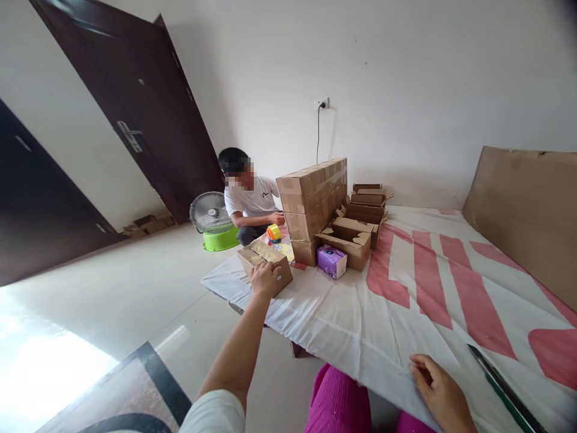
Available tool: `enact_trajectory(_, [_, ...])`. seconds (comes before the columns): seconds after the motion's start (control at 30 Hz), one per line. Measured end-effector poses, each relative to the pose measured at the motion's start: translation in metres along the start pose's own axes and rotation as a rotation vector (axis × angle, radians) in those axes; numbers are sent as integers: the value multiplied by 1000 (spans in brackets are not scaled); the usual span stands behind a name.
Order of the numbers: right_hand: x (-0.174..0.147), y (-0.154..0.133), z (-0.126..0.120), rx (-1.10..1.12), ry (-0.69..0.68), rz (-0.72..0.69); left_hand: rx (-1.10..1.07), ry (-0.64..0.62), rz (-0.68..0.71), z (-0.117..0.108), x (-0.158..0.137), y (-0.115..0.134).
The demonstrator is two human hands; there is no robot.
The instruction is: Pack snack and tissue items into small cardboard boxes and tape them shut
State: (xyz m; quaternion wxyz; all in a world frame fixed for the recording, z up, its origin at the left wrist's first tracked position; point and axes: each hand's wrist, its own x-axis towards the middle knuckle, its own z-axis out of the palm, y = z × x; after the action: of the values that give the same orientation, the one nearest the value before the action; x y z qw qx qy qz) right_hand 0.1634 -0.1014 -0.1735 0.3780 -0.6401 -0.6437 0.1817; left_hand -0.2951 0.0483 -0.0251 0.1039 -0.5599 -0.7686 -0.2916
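Observation:
My left hand point(265, 278) is reached out over a taped cardboard box point(283, 278) at the table's near left corner. Its fingers are bent over the box's upper edge and grip it there. Down at the front edge, my right hand point(439, 388) rests on the white and red cloth point(333, 313), loosely curled, with a gap between thumb and forefinger and nothing in it. A long thin tool with a dark blade and green part point(502, 385) lies to the right of that hand. Beyond the left hand is a yellow and orange tape roll point(273, 233).
Stacked closed cartons point(311, 201) form a wall mid-table. Beside them stand several open boxes point(349, 243) and a purple packet point(332, 261). Another person point(255, 201) crouches behind the table's left end near a fan point(211, 211). A large cardboard sheet point(527, 210) leans at right.

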Motion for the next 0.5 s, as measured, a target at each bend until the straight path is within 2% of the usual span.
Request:
enact_trajectory(0.1, [0,1,2,-6,-12,-7,-37,-2,37,6,-32,33])
enact_trajectory(0.27, [-1,-5,1,2,5,-10,-191,-104,193,10,-118,118])
enact_trajectory(0.4, [-6,-13,-7,175,50,75,-742,-428,460,-12,-205,178])
enact_trajectory(0.5, [-12,-12,-15,391,223,160,-941,-669,762,-31,-248,191])
